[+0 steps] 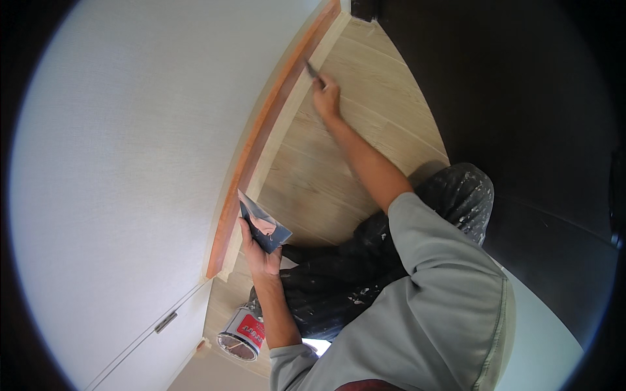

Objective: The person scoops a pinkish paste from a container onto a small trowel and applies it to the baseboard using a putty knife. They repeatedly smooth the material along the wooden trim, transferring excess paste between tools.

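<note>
My right hand (326,98) reaches far ahead and is closed around a small dark putty knife (312,70). The knife's tip meets the reddish-brown baseboard (251,153) along the foot of the wall. Nearer to me, my left hand (259,251) grips a dark flat board (274,240) from below. A smear of pink putty (263,225) lies on that board, which is tilted and close to the baseboard. Pale masking tape (277,140) runs on the floor beside the baseboard.
A pale wall (143,130) rises on the left, with a small metal hinge (165,322) near its bottom. By my left forearm a can (242,333) with a red label lies tipped. A large dark panel (515,111) bounds the wood-look floor (365,72) on the right.
</note>
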Tool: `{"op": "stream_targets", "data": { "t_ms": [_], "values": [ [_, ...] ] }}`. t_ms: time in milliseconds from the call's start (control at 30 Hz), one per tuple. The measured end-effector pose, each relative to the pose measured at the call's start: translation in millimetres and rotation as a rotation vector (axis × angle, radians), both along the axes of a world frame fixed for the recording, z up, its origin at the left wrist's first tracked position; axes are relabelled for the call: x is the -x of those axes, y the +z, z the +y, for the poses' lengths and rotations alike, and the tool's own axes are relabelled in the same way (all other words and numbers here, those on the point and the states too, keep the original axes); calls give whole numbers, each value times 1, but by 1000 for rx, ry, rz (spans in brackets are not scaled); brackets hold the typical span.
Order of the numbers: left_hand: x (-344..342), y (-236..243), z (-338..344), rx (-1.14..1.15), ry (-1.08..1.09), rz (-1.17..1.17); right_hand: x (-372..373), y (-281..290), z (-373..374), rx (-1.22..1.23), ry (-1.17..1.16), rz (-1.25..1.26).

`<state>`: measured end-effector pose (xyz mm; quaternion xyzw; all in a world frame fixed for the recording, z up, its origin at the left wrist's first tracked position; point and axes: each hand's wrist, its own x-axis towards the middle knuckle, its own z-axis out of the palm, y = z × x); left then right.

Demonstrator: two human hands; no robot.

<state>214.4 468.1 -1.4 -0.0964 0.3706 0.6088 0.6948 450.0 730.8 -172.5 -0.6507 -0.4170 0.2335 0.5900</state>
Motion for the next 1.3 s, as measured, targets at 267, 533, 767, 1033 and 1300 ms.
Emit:
{"op": "stream_targets", "data": {
  "t_ms": [267,533,767,1033,1300],
  "values": [
    [0,-5,3,15,-12,67,-76,7,96,22,0,-133],
    [-3,-2,5,18,-11,83,-47,2,80,107,107,-9],
    [-5,6,3,-57,-21,41,30,-23,14,48,188,-28],
    [14,-18,2,-194,-69,-108,94,-22,-53,103,231,-110],
    [19,-9,-10,-241,-101,31,60,95,-158,-37,666,20]
  ]
}}
